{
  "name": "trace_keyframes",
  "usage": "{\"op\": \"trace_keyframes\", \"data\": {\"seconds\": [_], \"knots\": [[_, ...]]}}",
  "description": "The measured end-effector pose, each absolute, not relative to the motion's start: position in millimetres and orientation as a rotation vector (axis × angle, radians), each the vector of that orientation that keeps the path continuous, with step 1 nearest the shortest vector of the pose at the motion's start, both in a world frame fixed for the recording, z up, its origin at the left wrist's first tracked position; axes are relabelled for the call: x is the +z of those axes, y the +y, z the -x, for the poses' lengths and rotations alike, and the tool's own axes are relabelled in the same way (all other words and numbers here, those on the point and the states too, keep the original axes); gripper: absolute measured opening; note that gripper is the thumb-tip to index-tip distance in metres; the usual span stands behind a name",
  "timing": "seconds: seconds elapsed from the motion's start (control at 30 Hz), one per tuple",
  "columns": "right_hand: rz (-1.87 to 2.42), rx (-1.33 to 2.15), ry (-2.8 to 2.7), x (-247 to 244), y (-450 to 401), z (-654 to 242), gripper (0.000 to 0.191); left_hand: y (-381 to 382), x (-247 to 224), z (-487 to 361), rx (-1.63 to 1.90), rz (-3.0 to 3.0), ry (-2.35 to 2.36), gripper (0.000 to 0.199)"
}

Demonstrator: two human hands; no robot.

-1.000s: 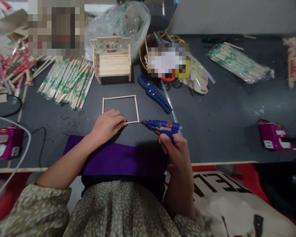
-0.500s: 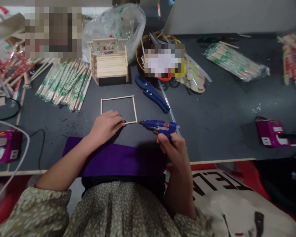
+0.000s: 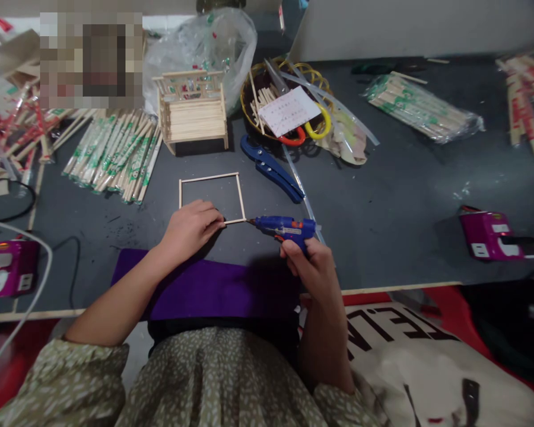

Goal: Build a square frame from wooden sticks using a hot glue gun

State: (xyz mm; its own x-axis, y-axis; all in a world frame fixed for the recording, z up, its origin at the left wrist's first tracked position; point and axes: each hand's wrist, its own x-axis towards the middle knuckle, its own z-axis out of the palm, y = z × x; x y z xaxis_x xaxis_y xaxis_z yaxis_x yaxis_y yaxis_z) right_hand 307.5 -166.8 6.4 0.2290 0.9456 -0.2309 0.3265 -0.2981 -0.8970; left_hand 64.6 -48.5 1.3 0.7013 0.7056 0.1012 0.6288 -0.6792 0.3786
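Observation:
A square frame of thin wooden sticks (image 3: 241,197) lies flat on the dark table. My left hand (image 3: 194,227) is closed on its near stick, covering the near left corner. In my right hand (image 3: 309,261) is a blue hot glue gun (image 3: 285,226), gripped by the handle. Its nozzle meets the frame's near right corner. Beyond the frame stands a small bench-like model of wooden sticks (image 3: 194,118). A blue cutter (image 3: 271,169) lies to the right of the frame, beside a clear glue stick (image 3: 300,184).
Wrapped chopsticks (image 3: 111,154) lie at the left, another pack (image 3: 422,107) at the right. A basket (image 3: 245,98) holds scissors (image 3: 319,123), sticks and a paper note (image 3: 289,111). Purple boxes (image 3: 485,234) flank the table. Purple cloth (image 3: 204,290) covers the near edge.
My hands, the glue gun and the frame keep the same places relative to each other. The whole view has shifted slightly.

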Motion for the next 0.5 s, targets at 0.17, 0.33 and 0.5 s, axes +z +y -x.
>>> {"op": "trace_keyframes", "data": {"seconds": [0.17,0.33,0.5], "knots": [[1.764,1.044,-1.186,3.9,-168.5,-307.7,0.034,-48.1,1.3,-64.1,0.334,-2.588,1.048,0.024],[1.765,1.061,-1.156,4.8,-168.5,-307.1,0.034,-48.8,2.1,-64.2,0.336,-2.610,1.054,0.025],[1.780,1.059,-1.155,4.2,-167.8,-306.6,0.035,-49.7,3.1,-65.3,0.323,-2.623,1.057,0.023]]}}
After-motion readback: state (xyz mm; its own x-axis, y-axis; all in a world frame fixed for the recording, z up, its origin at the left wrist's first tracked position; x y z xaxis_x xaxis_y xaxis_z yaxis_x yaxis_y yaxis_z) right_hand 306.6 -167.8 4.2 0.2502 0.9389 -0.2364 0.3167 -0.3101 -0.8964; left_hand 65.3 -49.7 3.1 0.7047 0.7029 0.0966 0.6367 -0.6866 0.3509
